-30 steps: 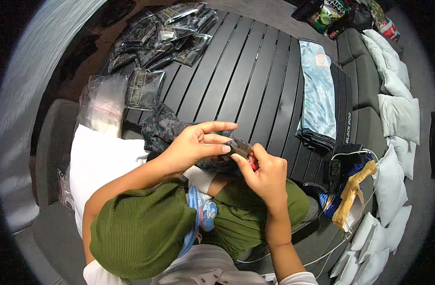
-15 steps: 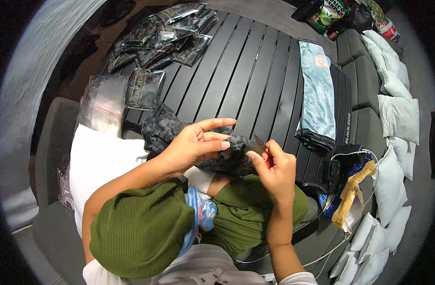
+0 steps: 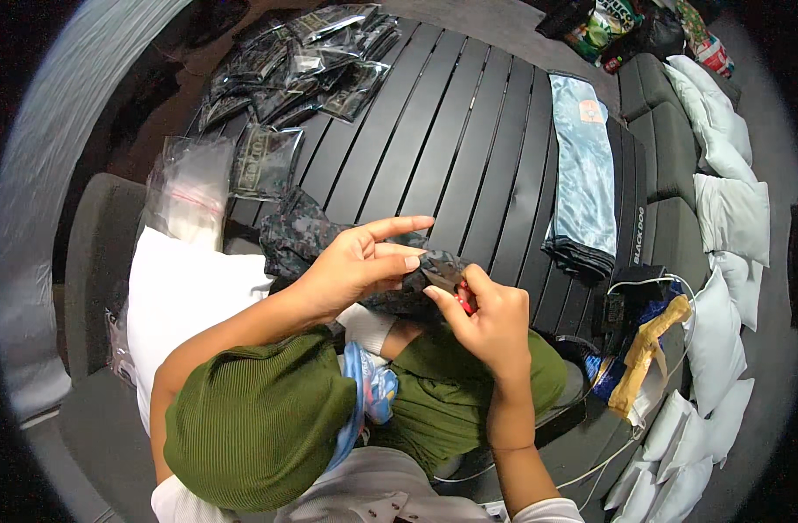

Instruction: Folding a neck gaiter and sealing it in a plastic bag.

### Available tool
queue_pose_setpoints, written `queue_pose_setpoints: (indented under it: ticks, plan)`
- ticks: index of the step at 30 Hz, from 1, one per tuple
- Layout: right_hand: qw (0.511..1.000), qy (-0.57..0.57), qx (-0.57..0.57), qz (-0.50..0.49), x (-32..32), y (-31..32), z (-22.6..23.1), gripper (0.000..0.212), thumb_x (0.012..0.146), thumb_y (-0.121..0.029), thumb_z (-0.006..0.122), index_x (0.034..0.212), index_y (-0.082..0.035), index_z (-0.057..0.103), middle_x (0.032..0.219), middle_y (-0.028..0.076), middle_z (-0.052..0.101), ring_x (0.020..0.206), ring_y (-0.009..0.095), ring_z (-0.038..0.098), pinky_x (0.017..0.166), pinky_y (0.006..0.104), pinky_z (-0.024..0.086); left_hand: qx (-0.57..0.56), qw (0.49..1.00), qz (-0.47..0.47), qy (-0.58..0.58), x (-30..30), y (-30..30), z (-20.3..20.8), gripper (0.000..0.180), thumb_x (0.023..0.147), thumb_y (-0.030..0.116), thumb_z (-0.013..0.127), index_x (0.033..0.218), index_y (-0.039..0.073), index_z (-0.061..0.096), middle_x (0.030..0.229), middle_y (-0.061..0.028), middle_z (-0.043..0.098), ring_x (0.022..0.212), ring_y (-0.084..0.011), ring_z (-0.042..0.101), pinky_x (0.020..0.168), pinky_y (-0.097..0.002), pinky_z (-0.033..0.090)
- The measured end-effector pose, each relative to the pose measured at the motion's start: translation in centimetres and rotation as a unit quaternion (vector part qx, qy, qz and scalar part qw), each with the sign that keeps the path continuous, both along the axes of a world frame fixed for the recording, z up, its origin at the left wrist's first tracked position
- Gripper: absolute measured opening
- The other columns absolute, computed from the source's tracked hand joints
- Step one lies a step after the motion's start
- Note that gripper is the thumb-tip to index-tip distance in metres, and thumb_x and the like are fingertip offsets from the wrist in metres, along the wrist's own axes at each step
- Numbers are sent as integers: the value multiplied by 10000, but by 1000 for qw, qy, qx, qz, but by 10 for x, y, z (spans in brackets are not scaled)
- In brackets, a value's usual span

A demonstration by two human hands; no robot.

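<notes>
My left hand and my right hand meet over a dark patterned cloth that lies on the near edge of a black slatted table. Both hands pinch one end of that cloth between fingers and thumb. A small red thing shows in my right hand's fingers; I cannot tell what it is. The far end of the cloth trails left across the table edge.
Several clear bags with dark folded cloth lie at the table's far left. Empty clear bags sit by a white cushion. A light blue folded stack lies right. White pillows line the right side.
My hands have drawn closer together on the cloth's end. The right hand shifted slightly left and down; the cloth bunched a little.
</notes>
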State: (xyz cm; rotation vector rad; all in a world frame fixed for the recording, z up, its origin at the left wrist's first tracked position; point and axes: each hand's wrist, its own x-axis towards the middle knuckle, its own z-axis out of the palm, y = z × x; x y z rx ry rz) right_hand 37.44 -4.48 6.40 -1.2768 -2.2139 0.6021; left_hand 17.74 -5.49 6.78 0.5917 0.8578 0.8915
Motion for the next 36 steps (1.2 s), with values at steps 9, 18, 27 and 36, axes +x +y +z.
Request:
queue_pose_setpoints:
  ticks: [9, 18, 27, 36]
  plan:
    - [999, -18, 32, -2, -1, -1, 1, 353, 735, -298, 684, 605, -50, 468, 434, 77, 444, 357, 231, 466, 369, 306, 344, 10, 1000, -3, 2, 1, 0, 2, 542, 832, 68, 571, 1317, 29, 331, 1031, -103, 613, 860, -98, 597, 746, -203, 481]
    - [992, 109, -30, -59, 7, 3, 5, 329, 758, -155, 667, 608, -22, 407, 464, 52, 368, 400, 91, 349, 386, 245, 302, 11, 1000, -1, 19, 0, 0, 0, 540, 832, 59, 566, 1319, 44, 334, 1043, -110, 611, 821, -82, 596, 719, -202, 486]
    - [999, 28, -18, -5, 2, 0, 6, 342, 720, -242, 695, 617, -32, 446, 457, 74, 437, 368, 214, 457, 389, 292, 349, -19, 992, 26, 120, 2, 1, 2, 451, 793, 74, 629, 1210, 21, 467, 898, -72, 651, 683, -35, 545, 643, -166, 442]
    - [994, 15, -110, 26, 7, 1, 5, 381, 712, -299, 700, 593, -34, 453, 438, 79, 419, 371, 246, 451, 396, 304, 353, -14, 986, 4, 165, 0, 1, -2, 363, 776, 122, 659, 1113, 50, 543, 750, 10, 626, 627, -23, 520, 596, -165, 418]
